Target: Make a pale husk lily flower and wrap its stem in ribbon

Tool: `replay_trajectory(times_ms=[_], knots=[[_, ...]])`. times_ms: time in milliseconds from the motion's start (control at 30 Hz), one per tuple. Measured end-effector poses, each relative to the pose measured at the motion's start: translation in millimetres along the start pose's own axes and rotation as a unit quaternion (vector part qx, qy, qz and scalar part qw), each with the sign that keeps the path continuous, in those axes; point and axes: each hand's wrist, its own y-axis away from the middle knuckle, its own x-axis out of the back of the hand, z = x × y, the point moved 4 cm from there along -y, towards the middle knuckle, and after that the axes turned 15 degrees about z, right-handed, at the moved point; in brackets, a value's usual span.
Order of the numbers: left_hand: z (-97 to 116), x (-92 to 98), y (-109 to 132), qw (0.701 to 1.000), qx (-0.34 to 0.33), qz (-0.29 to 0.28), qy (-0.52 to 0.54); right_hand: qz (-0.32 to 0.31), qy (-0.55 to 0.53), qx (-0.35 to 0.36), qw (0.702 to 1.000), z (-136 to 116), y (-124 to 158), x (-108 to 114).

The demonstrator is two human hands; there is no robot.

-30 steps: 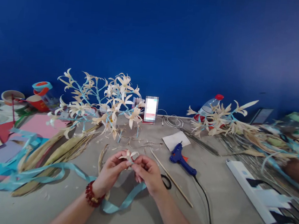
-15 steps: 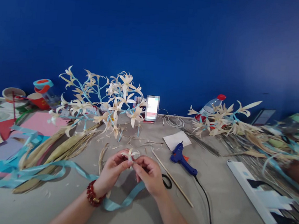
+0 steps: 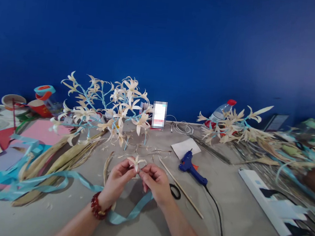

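Here, my left hand (image 3: 118, 179) and my right hand (image 3: 155, 181) meet fingertip to fingertip, both pinching the small cream-coloured flower of dried leaf strips (image 3: 136, 163) that stands up between them. A pale blue satin ribbon (image 3: 128, 211) loops on the grey table (image 3: 149, 225) under my wrists. Just right of my right hand lie a thin wooden stick (image 3: 181, 189) and a blue hot-glue gun (image 3: 190, 167).

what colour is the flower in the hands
Pale cream; the flower shows best in the head view.
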Motion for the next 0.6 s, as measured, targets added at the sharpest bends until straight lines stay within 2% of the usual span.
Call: replay_trajectory(times_ms=[200,433,600], knots=[[3.9,-1.2,0.4,0.999,0.037,0.023,0.015,0.001,0.006,0.004,1.000,2.4,-0.2,0.7],[8.5,-2.8,1.4,0.996,0.076,0.020,0.043,-0.017,-0.053,-0.074,0.996,5.9,-0.3,-1.2],[6.2,-4.7,2.9,0.993,0.098,0.010,0.068,-0.034,-0.063,-0.077,0.994,0.9,2.2,-4.5]])
